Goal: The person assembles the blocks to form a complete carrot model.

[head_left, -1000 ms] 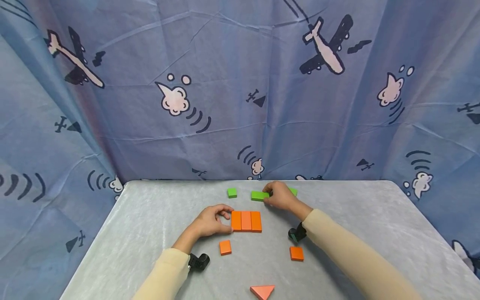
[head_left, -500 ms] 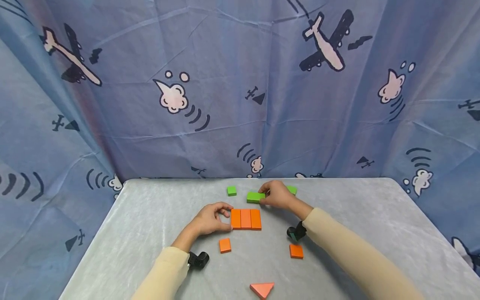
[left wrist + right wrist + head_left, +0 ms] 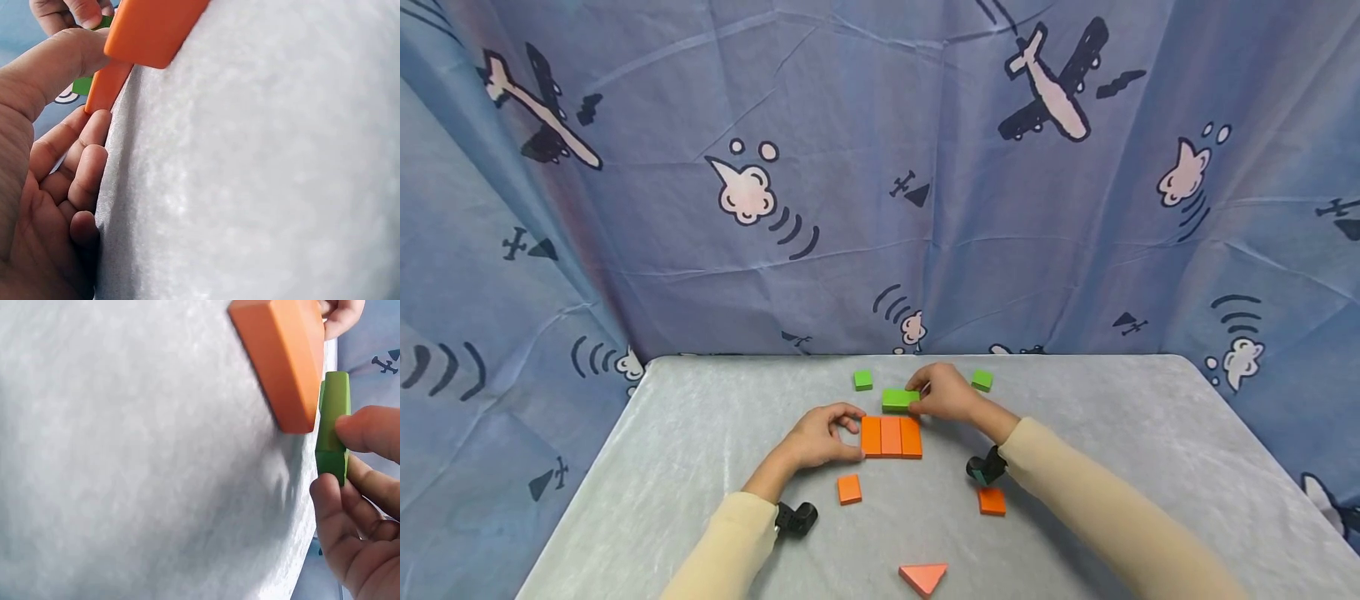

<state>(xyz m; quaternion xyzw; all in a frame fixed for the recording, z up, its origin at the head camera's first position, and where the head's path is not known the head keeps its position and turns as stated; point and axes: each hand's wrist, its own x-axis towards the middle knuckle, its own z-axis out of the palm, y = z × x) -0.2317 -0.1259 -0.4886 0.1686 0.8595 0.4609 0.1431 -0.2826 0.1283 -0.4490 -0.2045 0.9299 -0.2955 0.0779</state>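
Note:
Three orange blocks (image 3: 891, 437) lie side by side in a flat row in the middle of the table. At the row's left end my left hand (image 3: 822, 437) pinches the leftmost orange block (image 3: 150, 34), thumb at its near end and a fingertip at its far end. Just behind the row, a long green block (image 3: 898, 400) is pinched at its right end by my right hand (image 3: 946, 392). The right wrist view shows the thumb on one side of this green block and fingers at its end and other side.
Two small green blocks, a left one (image 3: 862, 380) and a right one (image 3: 982, 380), sit near the table's back edge. In front of the row lie two small orange blocks (image 3: 849, 489) and a salmon triangle block (image 3: 922, 577). A patterned blue curtain (image 3: 820, 208) hangs behind the table.
My right hand has brought the green block leftward and a little nearer, to behind the orange row. The right small green block now shows fully. My left hand has stayed at the row.

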